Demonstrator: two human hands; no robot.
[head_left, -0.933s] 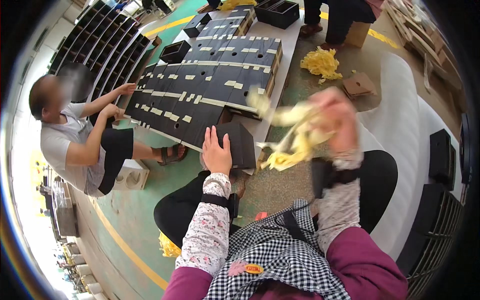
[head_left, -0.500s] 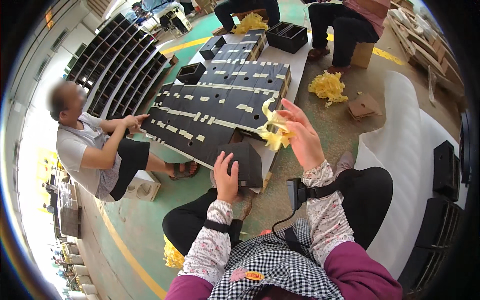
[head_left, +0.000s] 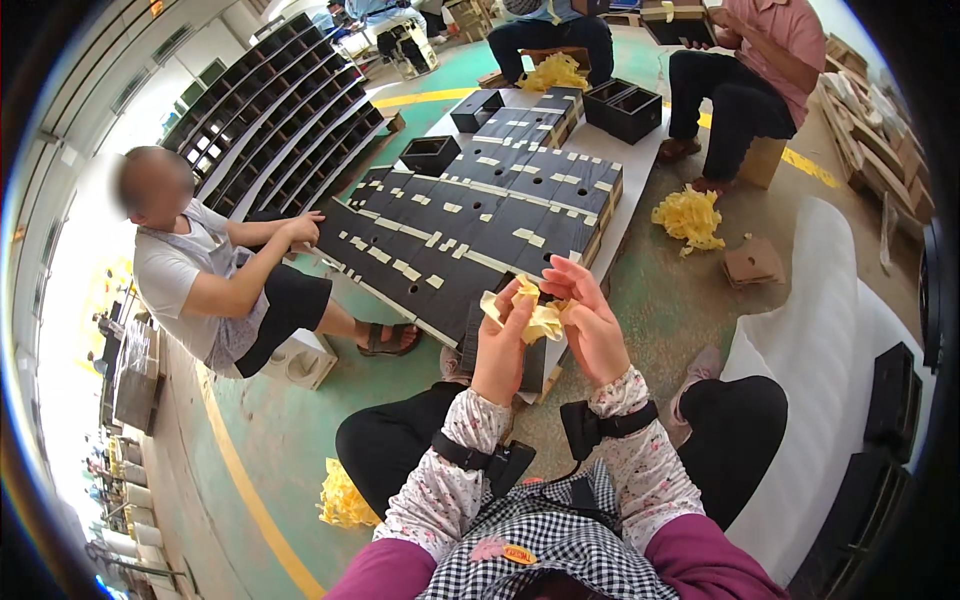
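Crumpled strips of pale yellow masking tape [head_left: 541, 322] are bunched between my two hands, above the near end of the black boxes. My left hand [head_left: 499, 352] is closed, thumb and fingers pinching the left side of the bunch. On its right side the tape is gripped by my right hand [head_left: 594, 335], whose upper fingers are partly raised. Below my hands stands a single black box [head_left: 533, 366], mostly hidden by them. Just beyond lies a row of black boxes [head_left: 480, 217] with round holes and short pieces of tape across the seams.
A seated person [head_left: 190, 270] at the left touches the row's edge. Across from me, another person [head_left: 775, 70] in pink holds a box. Tape piles [head_left: 688, 218] lie on the floor, one [head_left: 345, 497] near my left knee. White foam sheet [head_left: 800, 330] spreads at right.
My left hand has left the black box and come up to the tape. My right hand has come lower, meeting it. The view has shifted, showing more of the people opposite.
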